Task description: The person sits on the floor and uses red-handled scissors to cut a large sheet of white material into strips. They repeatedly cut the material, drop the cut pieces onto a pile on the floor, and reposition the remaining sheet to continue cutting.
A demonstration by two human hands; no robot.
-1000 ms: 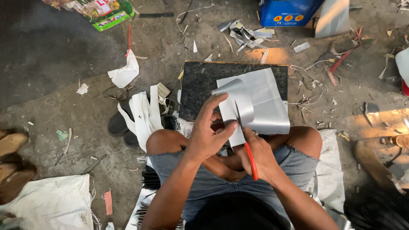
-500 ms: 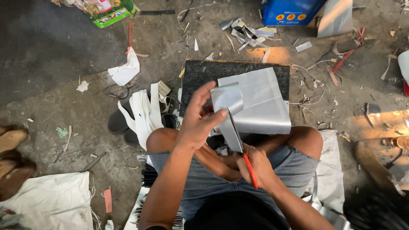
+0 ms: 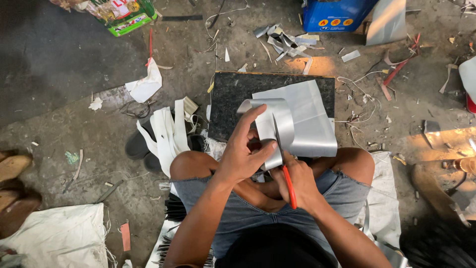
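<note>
My left hand (image 3: 243, 159) grips the curled strip of the thin silver metal sheet (image 3: 302, 124) over the black slab (image 3: 233, 99); my right hand (image 3: 297, 181) clenches red-handled snips (image 3: 286, 176). The cut looks partway; most sheet remains uncut.

metal sheet (image 3: 307, 119) lies on the slab (image 3: 233, 99) before the knees (paper strips (image 3: 166, 131) left, box (image 3: 337, 15) behind).
</note>
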